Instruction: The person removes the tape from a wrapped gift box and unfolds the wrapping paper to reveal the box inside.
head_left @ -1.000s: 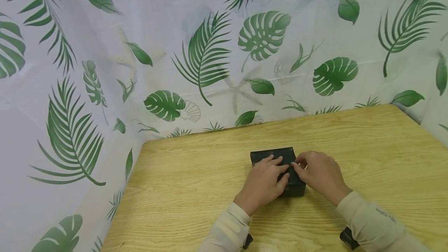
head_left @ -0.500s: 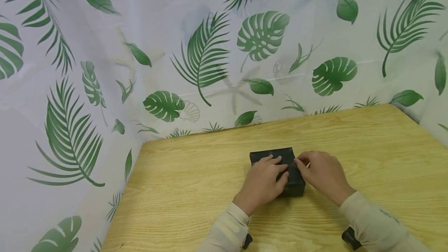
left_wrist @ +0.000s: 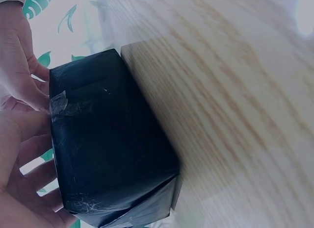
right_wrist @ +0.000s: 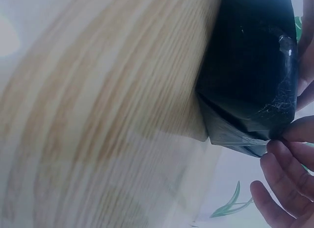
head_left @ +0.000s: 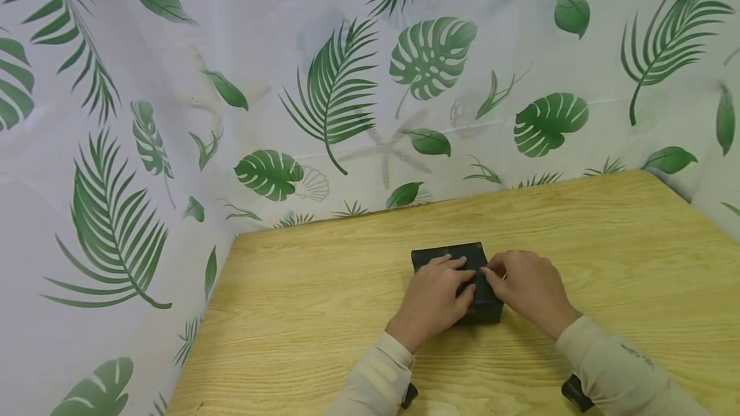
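Observation:
A black wrapped box (head_left: 471, 254) lies on the wooden table, with clear tape and creases on its side in the left wrist view. My left hand (head_left: 433, 297) rests on its top, fingers spread. At the right edge of the top, my right hand (head_left: 528, 284) pinches with thumb and forefinger at the wrapping. In the right wrist view the right hand's fingertips (right_wrist: 274, 147) touch the box (right_wrist: 245, 61) at a corner with folded wrapping; what exactly they pinch is hidden.
The table (head_left: 300, 300) reaches back to a white curtain (head_left: 358, 204) with green leaf prints, which also hangs along the left side. Black objects show beneath both sleeves, one by the left cuff (head_left: 409, 397) and one by the right (head_left: 575, 393).
My right hand moved slightly right to the box's edge, then back left over its top. My left hand has stayed on the box, which has not visibly moved.

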Available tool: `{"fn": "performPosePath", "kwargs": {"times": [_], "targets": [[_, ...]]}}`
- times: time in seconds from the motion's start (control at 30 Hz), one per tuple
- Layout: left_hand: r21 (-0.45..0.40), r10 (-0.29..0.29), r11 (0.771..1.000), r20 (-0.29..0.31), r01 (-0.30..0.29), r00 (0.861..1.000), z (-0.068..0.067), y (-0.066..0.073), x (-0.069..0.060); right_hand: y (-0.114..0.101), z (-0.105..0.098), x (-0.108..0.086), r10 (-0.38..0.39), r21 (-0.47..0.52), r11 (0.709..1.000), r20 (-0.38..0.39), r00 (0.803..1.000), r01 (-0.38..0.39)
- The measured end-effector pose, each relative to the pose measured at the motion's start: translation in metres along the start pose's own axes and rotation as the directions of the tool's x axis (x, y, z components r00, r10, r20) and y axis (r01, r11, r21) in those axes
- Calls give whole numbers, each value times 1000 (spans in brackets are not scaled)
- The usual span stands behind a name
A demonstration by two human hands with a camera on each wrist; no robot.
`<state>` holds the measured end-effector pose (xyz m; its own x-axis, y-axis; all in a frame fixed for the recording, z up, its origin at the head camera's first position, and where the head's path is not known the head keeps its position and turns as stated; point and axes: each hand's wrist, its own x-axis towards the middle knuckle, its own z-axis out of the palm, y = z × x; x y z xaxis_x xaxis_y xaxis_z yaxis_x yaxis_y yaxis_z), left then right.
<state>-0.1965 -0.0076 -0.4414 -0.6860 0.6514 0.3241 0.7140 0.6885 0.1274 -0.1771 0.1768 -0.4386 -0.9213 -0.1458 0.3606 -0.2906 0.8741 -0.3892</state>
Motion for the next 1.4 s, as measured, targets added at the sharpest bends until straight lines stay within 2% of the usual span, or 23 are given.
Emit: {"fn": "performPosePath", "kwargs": {"times": [0.37, 0.7, 0.83, 1.07, 1.4], "targets": [[-16, -19, 1000, 26, 19, 999, -2, 1, 1, 1, 1, 1, 5, 27, 1000, 4, 1000, -5], [0, -25, 1000, 39, 25, 999, -4, 3, 2, 4, -1, 1, 70, 92, 993, 63, 996, -76], [2, -16, 1000, 38, 16, 999, -4, 4, 3, 6, -2, 0, 80, 116, 989, 60, 995, -87], [2, -9, 1000, 70, 9, 997, -1, 4, 4, 8, -2, -1, 85, 136, 986, 60, 995, -93], [-24, -9, 1000, 69, 11, 998, 0, 5, 7, 11, -3, -2, 94, 140, 985, 47, 994, -100]]}}
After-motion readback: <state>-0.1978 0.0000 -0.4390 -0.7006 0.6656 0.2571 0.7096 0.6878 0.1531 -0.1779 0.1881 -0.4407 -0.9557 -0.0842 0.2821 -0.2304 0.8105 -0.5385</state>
